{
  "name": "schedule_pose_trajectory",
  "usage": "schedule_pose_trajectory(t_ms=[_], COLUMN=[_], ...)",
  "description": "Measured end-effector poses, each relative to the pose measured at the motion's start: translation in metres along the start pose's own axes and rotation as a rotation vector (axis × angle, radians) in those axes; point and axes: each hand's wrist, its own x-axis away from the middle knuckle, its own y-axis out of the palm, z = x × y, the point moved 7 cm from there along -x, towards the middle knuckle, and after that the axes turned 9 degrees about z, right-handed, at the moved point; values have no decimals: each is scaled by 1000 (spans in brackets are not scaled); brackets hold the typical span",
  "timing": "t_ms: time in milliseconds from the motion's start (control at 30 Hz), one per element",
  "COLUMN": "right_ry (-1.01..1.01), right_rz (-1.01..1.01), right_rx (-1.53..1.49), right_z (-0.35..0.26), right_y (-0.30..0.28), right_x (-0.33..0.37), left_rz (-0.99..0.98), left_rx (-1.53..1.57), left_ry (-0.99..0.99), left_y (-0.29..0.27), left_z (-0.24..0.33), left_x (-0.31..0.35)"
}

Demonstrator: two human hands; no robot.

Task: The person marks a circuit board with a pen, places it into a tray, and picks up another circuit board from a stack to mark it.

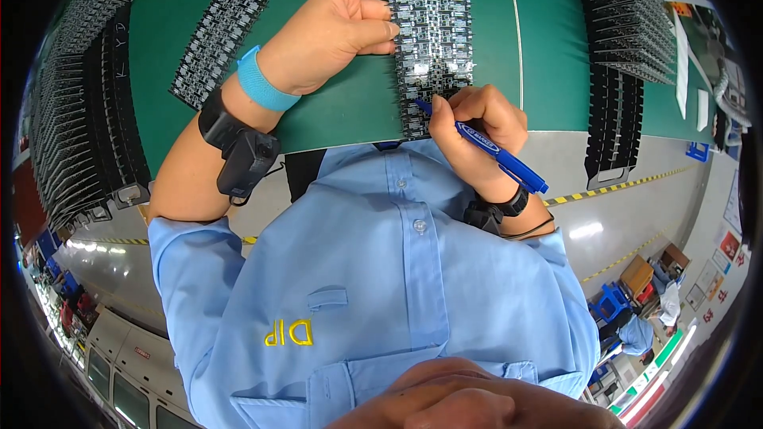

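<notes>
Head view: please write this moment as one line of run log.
left hand: holds board by left edge | right hand: holds marker, tip at board's near part | second board: lies on table, left

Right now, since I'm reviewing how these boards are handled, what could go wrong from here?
The right hand points the blue marker at the held board, whose details are tightly packed; a slip might mark the wrong spot. That board's lower end reaches the near edge of the green table, so it could get bumped. The second board lies close to the left forearm, which might nudge it.
</notes>
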Motion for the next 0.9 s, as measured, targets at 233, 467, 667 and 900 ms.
schedule_pose_trajectory(t_ms=[233, 467, 667, 900], right_ry=[8, 11, 18, 20], right_rz=[-11, -16, -19, -8], right_rx=[8, 15, 19, 15], right_z=[1, 0, 1, 1], right_y=[0, 0, 1, 2], right_x=[1, 0, 1, 1], left_rz=[-19, -20, -24, -6], left_rx=[-18, 1, 6, -9], left_ry=[16, 15, 17, 7], left_y=[-2, 1, 2, 0], left_z=[-2, 2, 1, 0], left_x=[-1, 0, 0, 0])
